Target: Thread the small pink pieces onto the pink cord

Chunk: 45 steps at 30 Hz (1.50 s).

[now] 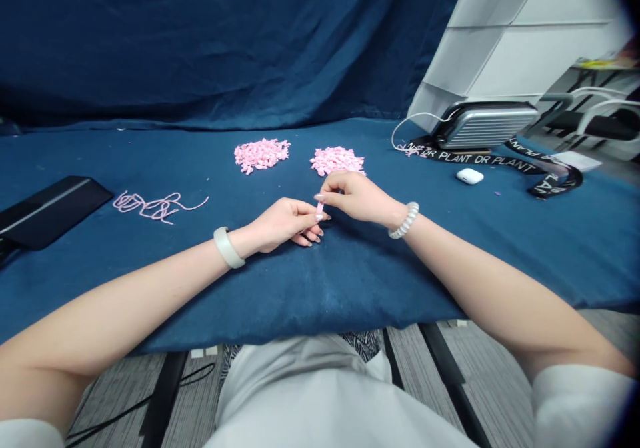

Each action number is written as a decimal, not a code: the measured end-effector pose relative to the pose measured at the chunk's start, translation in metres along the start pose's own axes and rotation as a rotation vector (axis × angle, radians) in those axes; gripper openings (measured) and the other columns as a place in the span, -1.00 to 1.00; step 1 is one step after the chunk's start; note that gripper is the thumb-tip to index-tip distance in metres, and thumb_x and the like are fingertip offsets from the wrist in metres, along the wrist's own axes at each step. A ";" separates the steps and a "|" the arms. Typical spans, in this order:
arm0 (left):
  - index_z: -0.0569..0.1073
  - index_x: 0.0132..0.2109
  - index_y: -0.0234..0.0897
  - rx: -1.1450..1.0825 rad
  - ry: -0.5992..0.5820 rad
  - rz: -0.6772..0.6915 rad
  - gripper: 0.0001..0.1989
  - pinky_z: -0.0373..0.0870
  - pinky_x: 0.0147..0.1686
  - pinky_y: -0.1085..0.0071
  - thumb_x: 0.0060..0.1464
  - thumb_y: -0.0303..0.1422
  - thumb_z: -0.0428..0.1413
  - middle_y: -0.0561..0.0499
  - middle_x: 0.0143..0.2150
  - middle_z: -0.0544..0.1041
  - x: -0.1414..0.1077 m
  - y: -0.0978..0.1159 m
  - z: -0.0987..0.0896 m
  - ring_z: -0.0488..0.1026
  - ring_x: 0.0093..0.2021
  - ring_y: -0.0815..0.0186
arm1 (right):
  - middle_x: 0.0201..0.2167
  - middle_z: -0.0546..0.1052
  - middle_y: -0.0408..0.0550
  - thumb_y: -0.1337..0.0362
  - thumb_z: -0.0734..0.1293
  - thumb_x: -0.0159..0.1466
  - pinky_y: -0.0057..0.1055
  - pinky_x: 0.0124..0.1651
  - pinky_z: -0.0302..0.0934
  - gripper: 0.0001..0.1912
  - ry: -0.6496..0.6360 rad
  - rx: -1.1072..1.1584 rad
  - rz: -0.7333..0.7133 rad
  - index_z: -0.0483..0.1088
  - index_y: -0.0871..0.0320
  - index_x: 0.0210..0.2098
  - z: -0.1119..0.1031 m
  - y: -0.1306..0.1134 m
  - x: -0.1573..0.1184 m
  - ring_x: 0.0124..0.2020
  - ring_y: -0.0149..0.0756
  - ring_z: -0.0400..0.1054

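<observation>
Pale clothing [320, 401] lies before the desk's [240, 308] front edge; beyond it, left hand [283, 225] and right hand [357, 198], fingers nearly closed, jointly pinch a small pink piece [320, 209], fine handling calling for steadiness.

Two heaps of pink pieces [263, 155] [338, 161] lay in the upper centre of the frame, with one held pink piece [319, 209] at the centre. There were one large pink cord tangle [145, 206] at the left, one silver ribbed case [493, 127] and one small white case [470, 177] at the upper right
</observation>
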<state>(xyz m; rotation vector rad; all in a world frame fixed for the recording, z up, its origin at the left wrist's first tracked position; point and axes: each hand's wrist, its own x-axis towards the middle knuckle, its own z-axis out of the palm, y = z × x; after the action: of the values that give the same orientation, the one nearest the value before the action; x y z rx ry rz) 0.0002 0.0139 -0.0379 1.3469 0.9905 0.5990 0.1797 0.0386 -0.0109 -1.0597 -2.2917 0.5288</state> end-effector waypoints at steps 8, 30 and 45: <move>0.51 -0.20 -0.35 -0.024 0.001 0.005 -0.74 0.44 -0.53 0.57 -0.01 -0.26 0.19 -0.01 -0.47 0.51 0.000 0.000 -0.001 0.48 -0.48 0.44 | -0.51 0.44 -0.10 0.17 0.23 0.22 -0.44 -0.35 0.10 -0.71 -0.024 0.126 0.019 0.42 0.24 -0.48 -0.006 0.004 0.001 -0.46 -0.42 0.25; 0.48 -0.21 -0.35 -0.097 0.007 0.039 -0.73 0.46 -0.53 0.56 0.01 -0.24 0.18 -0.01 -0.43 0.50 0.001 -0.002 -0.003 0.49 -0.46 0.42 | -0.38 0.44 -0.07 0.31 0.33 0.16 -0.30 -0.11 0.21 -0.92 0.048 0.115 -0.232 0.48 0.14 -0.43 -0.001 0.010 0.000 -0.28 -0.33 0.30; 0.46 -0.29 -0.39 -0.179 -0.041 -0.025 -0.77 0.48 -0.43 0.50 0.02 -0.26 0.18 -0.09 -0.39 0.54 0.000 0.003 -0.006 0.52 -0.43 0.36 | -0.51 0.44 -0.12 0.28 0.25 0.20 -0.44 -0.33 0.16 -0.84 -0.011 0.200 -0.040 0.37 0.22 -0.46 0.007 0.010 0.000 -0.44 -0.41 0.28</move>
<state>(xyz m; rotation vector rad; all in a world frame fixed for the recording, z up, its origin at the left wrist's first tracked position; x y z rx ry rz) -0.0042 0.0171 -0.0341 1.1826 0.8976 0.6231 0.1809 0.0442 -0.0216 -0.9134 -2.2107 0.7319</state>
